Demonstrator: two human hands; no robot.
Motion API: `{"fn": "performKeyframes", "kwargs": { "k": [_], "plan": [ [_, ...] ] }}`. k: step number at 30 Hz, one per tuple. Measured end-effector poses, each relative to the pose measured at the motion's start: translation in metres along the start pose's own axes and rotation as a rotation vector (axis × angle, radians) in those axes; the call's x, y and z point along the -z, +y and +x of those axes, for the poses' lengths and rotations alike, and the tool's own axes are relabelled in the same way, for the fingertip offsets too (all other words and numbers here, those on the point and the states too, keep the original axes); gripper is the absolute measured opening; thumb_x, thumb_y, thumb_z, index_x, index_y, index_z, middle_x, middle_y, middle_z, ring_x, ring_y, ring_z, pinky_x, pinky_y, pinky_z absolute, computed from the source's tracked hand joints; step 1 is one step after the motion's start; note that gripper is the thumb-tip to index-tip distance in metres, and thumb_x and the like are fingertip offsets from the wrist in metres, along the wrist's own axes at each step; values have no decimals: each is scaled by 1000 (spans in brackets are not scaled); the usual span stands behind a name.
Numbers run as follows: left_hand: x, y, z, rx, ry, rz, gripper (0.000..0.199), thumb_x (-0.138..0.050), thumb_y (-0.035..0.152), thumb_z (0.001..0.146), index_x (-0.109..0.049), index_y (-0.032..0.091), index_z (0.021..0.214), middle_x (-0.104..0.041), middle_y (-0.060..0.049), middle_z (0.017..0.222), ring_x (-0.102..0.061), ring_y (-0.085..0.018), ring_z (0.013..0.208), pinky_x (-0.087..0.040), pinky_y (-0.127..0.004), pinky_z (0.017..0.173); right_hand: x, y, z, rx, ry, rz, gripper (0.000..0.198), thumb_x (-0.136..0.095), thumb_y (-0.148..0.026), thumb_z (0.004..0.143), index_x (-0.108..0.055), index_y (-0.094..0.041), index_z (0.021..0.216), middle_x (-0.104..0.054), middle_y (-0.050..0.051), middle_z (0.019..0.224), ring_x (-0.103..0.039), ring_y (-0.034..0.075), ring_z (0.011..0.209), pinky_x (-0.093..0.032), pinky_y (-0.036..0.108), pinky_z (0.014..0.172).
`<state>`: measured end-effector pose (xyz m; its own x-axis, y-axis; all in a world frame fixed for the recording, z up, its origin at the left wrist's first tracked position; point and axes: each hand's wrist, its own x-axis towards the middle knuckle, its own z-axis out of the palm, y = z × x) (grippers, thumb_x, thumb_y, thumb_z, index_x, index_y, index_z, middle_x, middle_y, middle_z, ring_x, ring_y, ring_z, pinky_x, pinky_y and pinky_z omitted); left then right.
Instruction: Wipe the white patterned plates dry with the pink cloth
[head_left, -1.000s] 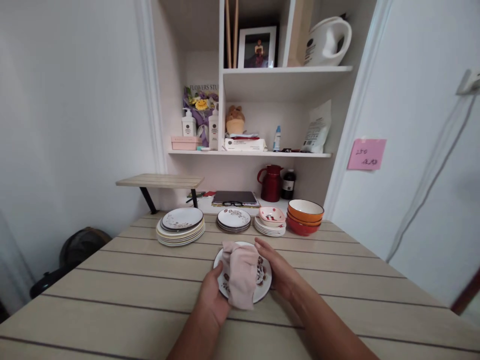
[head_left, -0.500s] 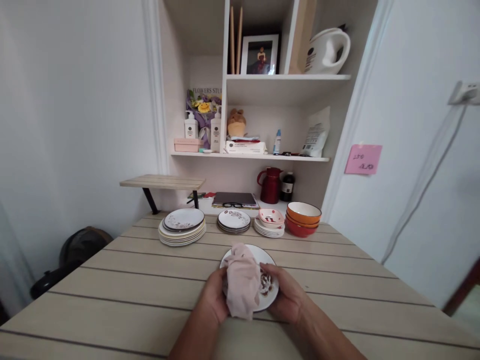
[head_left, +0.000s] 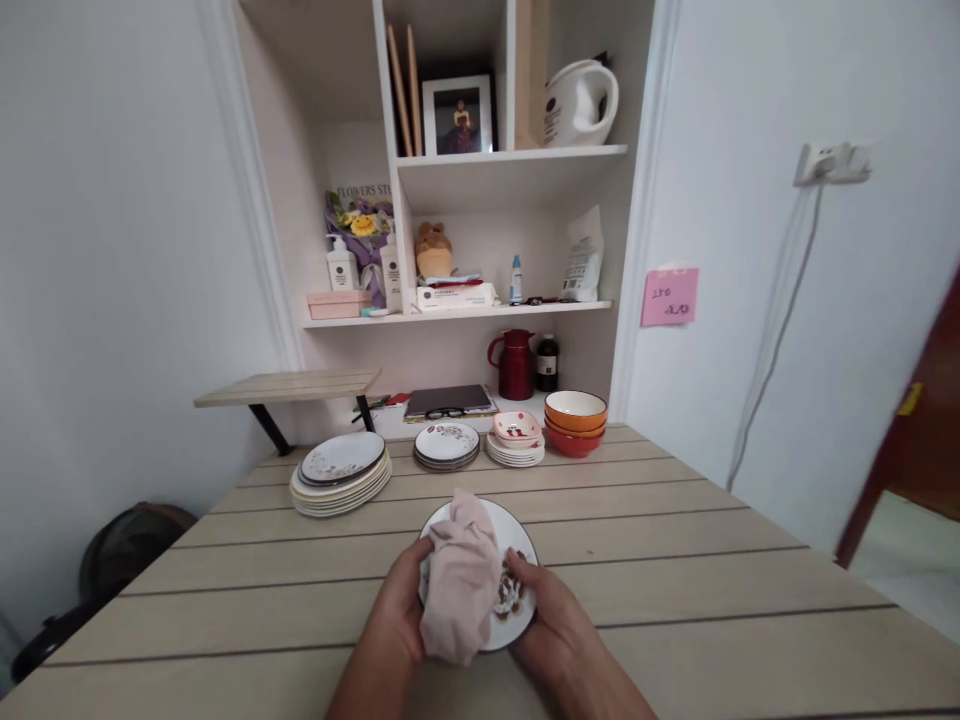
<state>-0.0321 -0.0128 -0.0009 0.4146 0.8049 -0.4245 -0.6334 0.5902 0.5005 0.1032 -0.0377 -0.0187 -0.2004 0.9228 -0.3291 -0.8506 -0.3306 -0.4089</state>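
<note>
Between my hands is a white plate (head_left: 514, 537) with a dark rim and a brown pattern, held low above the table's front part. A crumpled pale pink cloth (head_left: 463, 582) lies over the plate's left and middle. My left hand (head_left: 403, 604) grips the plate's left edge beside the cloth, thumb near the rim, with its other fingers hidden underneath. On the right edge, my right hand (head_left: 551, 618) has its thumb on the plate's face near the pattern; its remaining fingers are out of sight below.
Along the table's back stand a large plate stack (head_left: 343, 473), a smaller plate stack (head_left: 447, 445), small dishes topped by a pink square bowl (head_left: 516, 430), and orange and red bowls (head_left: 575, 424). Behind them are a closed laptop (head_left: 450, 400), a red jug (head_left: 515, 365) and a raised wooden shelf (head_left: 289, 387).
My view has turned to the right, so the whole scene sits further left. Both hands still hold the plate, and the cloth has shifted slightly in shape on it.
</note>
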Motion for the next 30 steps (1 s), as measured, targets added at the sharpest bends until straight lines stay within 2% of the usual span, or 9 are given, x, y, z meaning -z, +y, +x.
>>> {"fn": "performKeyframes", "kwargs": {
  "k": [2,4,7,9,13,18,25,27,30],
  "plan": [
    [-8,3,-14,71,87,91,41,-65,35,73,-64,11,106,-73,-15,87,-70,-32,77,-53,-43,76,-1,7,-1,-15,-36,47,19,-53,-22,84,-64,-8,93,-73,15,80,-69,27,85,-50,43,85],
    [-17,5,-28,-29,171,134,40,-63,34,74,-64,11,107,-74,-14,85,-70,-31,76,-53,-42,75,-1,14,0,-24,-75,85,22,-53,-24,85,-63,-9,98,-73,15,84,-68,27,89,-50,43,85],
    [-25,5,-42,-217,208,147,38,-63,23,75,-62,15,112,-74,-9,84,-71,-27,75,-53,-37,75,0,21,1,-5,-103,118,24,-53,-28,85,-63,-12,100,-73,12,84,-68,26,90,-51,43,82],
    [-26,4,-44,-242,206,157,39,-63,22,74,-61,15,112,-74,-9,83,-71,-27,73,-53,-37,75,2,24,1,22,-128,125,26,-54,-30,84,-63,-13,101,-73,12,85,-68,26,88,-51,42,81],
    [-19,3,-38,-168,199,213,40,-64,27,75,-62,12,111,-74,-13,83,-70,-28,73,-53,-39,75,1,23,-4,23,-160,154,29,-57,-31,83,-63,-13,105,-73,11,88,-68,25,83,-51,40,80],
    [-9,4,-29,-257,99,291,46,-69,30,74,-59,15,116,-73,-13,88,-70,-28,76,-52,-38,75,-2,16,-18,-38,-183,169,31,-62,-27,79,-63,-12,106,-73,9,85,-67,21,74,-51,35,77],
    [-14,14,-27,-278,78,403,45,-69,34,75,-58,15,114,-70,-15,98,-68,-28,85,-52,-37,76,-3,17,-15,-88,-121,120,14,-59,-15,78,-66,-9,89,-74,11,79,-68,21,72,-51,36,78],
    [-19,18,-28,-383,130,502,43,-69,34,75,-58,17,113,-67,-14,108,-65,-27,92,-50,-35,80,-4,17,-11,-78,-125,131,13,-57,-16,80,-66,-11,88,-74,10,81,-68,20,75,-52,34,79],
    [-28,27,-35,-726,305,732,42,-70,28,74,-58,23,114,-56,-9,127,-57,-24,109,-44,-31,91,-4,16,-9,-25,-151,172,16,-54,-20,84,-66,-13,94,-74,9,87,-68,19,82,-52,33,80]
  ]
}}
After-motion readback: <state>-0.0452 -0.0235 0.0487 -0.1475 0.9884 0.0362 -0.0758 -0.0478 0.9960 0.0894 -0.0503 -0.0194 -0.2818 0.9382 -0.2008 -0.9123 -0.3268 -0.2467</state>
